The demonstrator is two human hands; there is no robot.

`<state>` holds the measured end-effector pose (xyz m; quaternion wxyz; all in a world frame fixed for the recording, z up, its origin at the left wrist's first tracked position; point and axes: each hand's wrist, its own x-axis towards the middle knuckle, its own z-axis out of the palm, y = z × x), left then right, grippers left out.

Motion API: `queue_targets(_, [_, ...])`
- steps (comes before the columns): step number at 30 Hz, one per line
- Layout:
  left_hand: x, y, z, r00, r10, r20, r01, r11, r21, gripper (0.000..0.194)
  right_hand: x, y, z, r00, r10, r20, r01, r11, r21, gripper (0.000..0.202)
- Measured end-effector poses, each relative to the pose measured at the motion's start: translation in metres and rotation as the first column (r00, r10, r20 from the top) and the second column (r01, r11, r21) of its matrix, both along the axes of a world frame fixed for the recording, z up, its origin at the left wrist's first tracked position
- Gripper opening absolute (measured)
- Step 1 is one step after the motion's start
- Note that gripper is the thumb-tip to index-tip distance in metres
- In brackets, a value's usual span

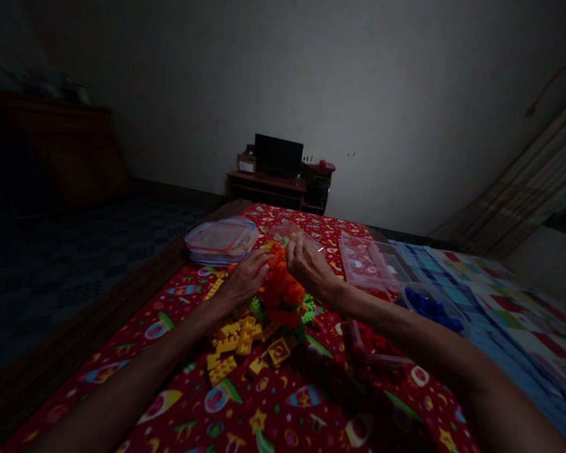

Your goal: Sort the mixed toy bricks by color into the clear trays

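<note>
A heap of orange toy building blocks point(283, 286) sits between my two hands, its edges blurred. My left hand point(245, 280) is at the heap's left side, fingers curled in and fingertips against it. My right hand point(306, 261) is at its upper right, fingers bent and pressed together near a small green piece. What either hand grips is hidden. Green blocks point(309, 308) show at the heap's lower edge. Yellow blocks point(245, 336) lie loose in front and to the left. Behind my right hand there is a clear plastic piece point(290, 229).
A stack of clear lids point(221, 242) lies at the left edge of the red patterned cloth point(273, 390). On the right are a clear container point(363, 258), a box of red blocks point(375, 343) and a tub of blue blocks point(431, 308). A monitor point(278, 155) stands on a desk beyond.
</note>
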<state>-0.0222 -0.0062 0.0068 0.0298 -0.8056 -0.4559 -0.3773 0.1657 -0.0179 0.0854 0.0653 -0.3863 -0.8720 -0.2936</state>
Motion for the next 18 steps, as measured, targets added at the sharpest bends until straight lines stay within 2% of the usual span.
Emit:
queue_targets(3, [0.012,0.006,0.002,0.999,-0.019,-0.031,0.019,1.0,-0.012,0.041,-0.002,0.003,0.003,0.998,0.035,0.049,-0.035,0.999,0.002,0.046])
queue_targets(6, [0.021,0.008,-0.002,0.987,-0.057,-0.152,0.051,0.998,-0.04,0.041,-0.004,0.013,0.004,0.996,0.059,0.06,-0.059,0.998,0.007,0.044])
queue_targets(10, [0.02,0.004,-0.015,0.943,-0.096,-0.318,0.051,0.988,-0.146,0.039,-0.001,0.03,0.008,1.0,-0.009,0.003,0.009,0.999,0.04,0.044])
queue_targets(13, [0.018,-0.003,-0.018,0.943,-0.08,-0.323,0.019,0.982,-0.187,0.039,0.007,0.041,0.015,0.995,-0.071,-0.068,0.071,0.997,-0.007,0.043])
queue_targets(18, [0.019,-0.014,-0.013,0.964,-0.075,-0.256,0.016,0.974,-0.225,0.043,0.029,0.069,0.026,0.938,-0.19,-0.288,0.147,0.975,-0.165,0.04])
